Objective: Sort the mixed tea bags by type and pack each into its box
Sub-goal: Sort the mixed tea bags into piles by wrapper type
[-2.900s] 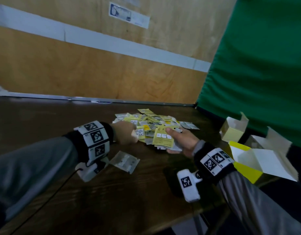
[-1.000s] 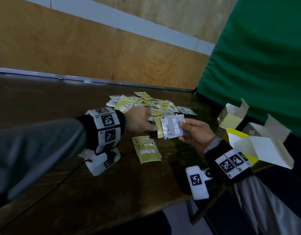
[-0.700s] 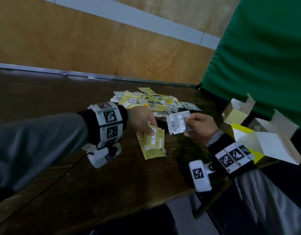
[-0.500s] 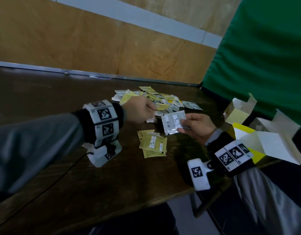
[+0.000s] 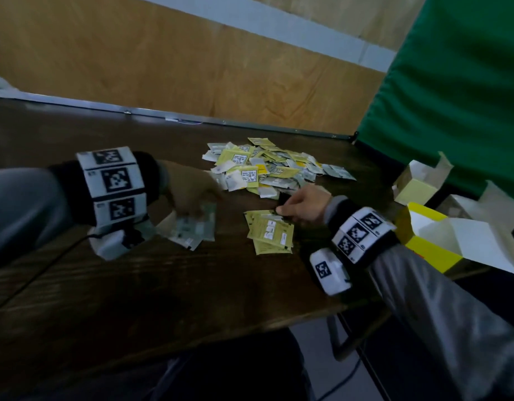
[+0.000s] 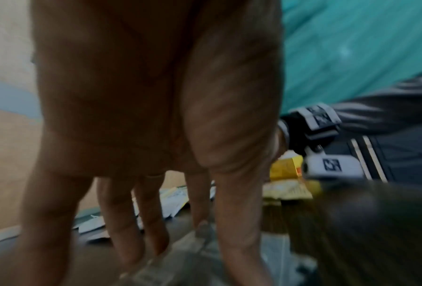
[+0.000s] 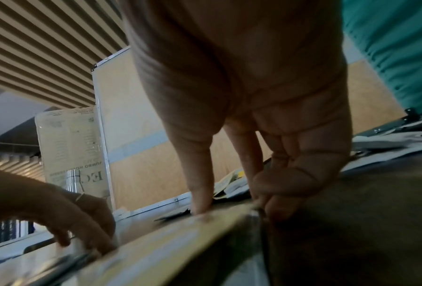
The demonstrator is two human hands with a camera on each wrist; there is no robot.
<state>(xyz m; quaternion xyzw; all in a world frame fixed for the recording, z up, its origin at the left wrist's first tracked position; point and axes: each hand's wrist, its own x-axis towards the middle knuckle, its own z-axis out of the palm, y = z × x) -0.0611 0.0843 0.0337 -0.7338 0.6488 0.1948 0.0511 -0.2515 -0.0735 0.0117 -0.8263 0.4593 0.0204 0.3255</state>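
Tea bags (image 5: 274,169) being sorted: left hand (image 5: 192,192) laying silver packets (image 5: 192,227) under its fingers, right hand (image 5: 303,205) pinching yellow stack (image 5: 270,233); next needs boxing, prob. yellow box (image 5: 429,241).

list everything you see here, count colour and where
mixed tea bag pile: one heap, too many to count, yellow and silver, far middle of the table
yellow tea bags: small stack, count unclear, near the pile, under the right fingertips
silver tea bags: a few, left of the yellow stack, under the left hand
boxes: three open; pale yellow, white and bright yellow, at the table's right edge
table: one, dark brown wood
curtain: one, green, right
wall panel: tan wood with a pale stripe, behind
left hand: on the silver bags, grip blurred
right hand: pinches the yellow stack's top corner
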